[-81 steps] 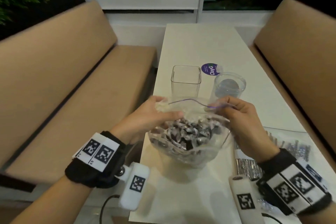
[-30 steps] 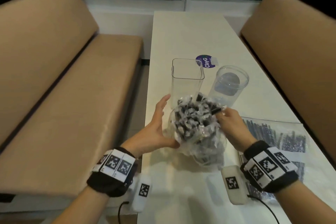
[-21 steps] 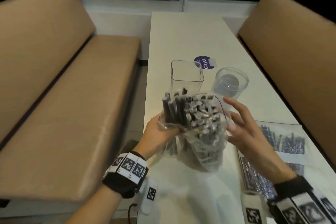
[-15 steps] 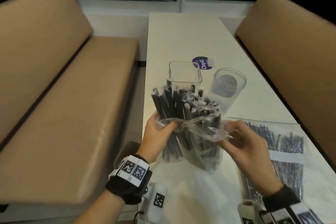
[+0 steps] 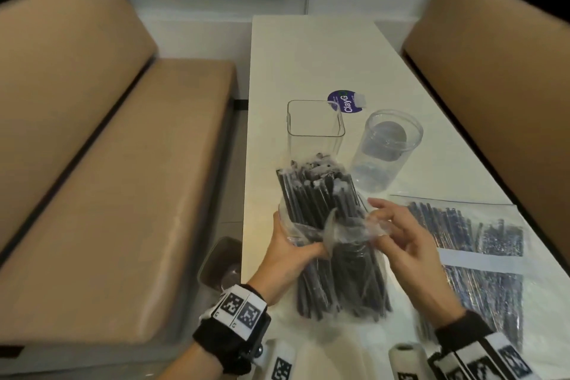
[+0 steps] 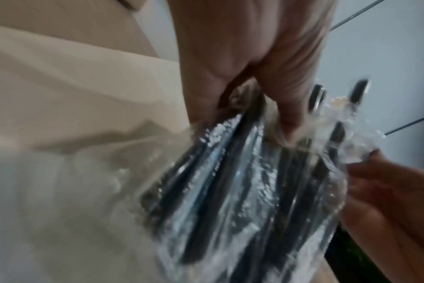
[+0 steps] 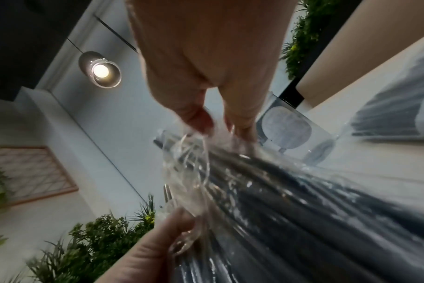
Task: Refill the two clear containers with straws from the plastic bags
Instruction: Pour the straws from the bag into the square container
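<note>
a cafe booth: tan padded benches [image 5: 129, 163] flank a long white table [image 5: 308, 55], pendant lamp [image 7: 100, 71] overhead.

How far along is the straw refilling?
Early. Done: one bag is open, its black straws sticking out. In hand: the left hand grips the bundle while the right hand pinches the plastic rim. Left: the square container and round container hold no straws; another bag lies untouched.

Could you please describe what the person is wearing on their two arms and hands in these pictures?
Both hands are bare, without gloves or sleeves. The left wrist carries a black band bearing white tags printed with black square codes. The right wrist wears a matching black band with similar tags. A white camera block with a printed code hangs beneath each band.
</note>
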`<state>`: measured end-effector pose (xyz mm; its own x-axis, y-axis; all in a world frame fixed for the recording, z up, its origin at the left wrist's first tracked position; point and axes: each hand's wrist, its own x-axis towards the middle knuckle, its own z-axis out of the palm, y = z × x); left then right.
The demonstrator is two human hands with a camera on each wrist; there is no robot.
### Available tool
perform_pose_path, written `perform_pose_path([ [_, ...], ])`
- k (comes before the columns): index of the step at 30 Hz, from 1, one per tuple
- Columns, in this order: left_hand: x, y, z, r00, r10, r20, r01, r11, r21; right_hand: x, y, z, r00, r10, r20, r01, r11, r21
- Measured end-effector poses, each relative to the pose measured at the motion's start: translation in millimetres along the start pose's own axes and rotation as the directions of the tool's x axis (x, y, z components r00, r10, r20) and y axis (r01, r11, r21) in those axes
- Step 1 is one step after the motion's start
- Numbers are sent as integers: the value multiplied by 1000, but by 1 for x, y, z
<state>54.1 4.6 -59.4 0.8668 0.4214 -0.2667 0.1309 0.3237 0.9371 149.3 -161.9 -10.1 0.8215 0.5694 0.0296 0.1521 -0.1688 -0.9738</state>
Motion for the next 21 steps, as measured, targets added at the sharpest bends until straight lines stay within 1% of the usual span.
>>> perform_pose_path([
  [2, 3, 1, 1, 999, 15, -49, -16, 1000, -10, -4, -12, -2, 998, 22, 52, -21, 1000, -21],
  [4, 5, 4, 1, 999, 28, -44, -26, 999, 31, -4, -20, -8, 1000, 19, 22, -16, 991, -135],
  [5, 5, 7, 2, 999, 34, -35, -32, 998, 52, 0, -25, -11, 1000, 9, -15, -12, 977, -213],
  [6, 4, 11, 3, 999, 41, -28, -39, 997, 68, 4, -31, -15, 1000, -1, -23, -6, 959, -283],
  [7, 4, 13, 4, 998, 52, -24, -50, 995, 85, 10, -38, -19, 1000, 5, -9, -8, 941, -337],
  [8, 3, 16, 4, 997, 68, -28, -65, 991, 113, 17, -44, -24, 1000, 26, 11, -20, 937, -349],
  [9, 3, 18, 5, 996, 84, -31, -78, 986, 149, 23, -49, -27, 998, 49, 43, -33, 951, -307],
  [10, 4, 21, 5, 995, 96, -27, -89, 979, 182, 28, -54, -31, 995, 64, 80, -45, 976, -213],
  [11, 5, 23, 7, 994, 104, -17, -98, 971, 217, 33, -57, -34, 992, 61, 110, -52, 995, -83],
  [13, 7, 30, 11, 995, 97, -12, -89, 952, 292, 41, -63, -37, 989, 76, 124, -95, 983, 155],
  [14, 8, 33, 14, 996, 90, -21, -79, 946, 316, 45, -63, -38, 991, 82, 110, -105, 969, 224],
  [15, 9, 34, 17, 995, 89, -50, -69, 945, 321, 49, -58, -40, 992, 81, 92, -102, 962, 254],
  [16, 8, 36, 18, 993, 80, -90, -51, 955, 292, 52, -53, -41, 996, 63, 66, -76, 973, 219],
  [18, 5, 39, 21, 990, 33, -137, -13, 990, 143, 52, -38, -44, 1000, 20, 17, -20, 1000, -20],
  [19, 4, 41, 23, 991, 5, -136, 2, 999, 49, 51, -32, -43, 1000, 14, 7, -13, 991, -130],
  [20, 3, 43, 24, 990, -25, -141, 21, 999, -36, 49, -23, -45, 1000, 11, 28, -6, 985, -171],
  [21, 2, 46, 27, 986, -65, -154, 48, 992, -113, 43, -20, -48, 997, 35, 64, -27, 992, -119],
])
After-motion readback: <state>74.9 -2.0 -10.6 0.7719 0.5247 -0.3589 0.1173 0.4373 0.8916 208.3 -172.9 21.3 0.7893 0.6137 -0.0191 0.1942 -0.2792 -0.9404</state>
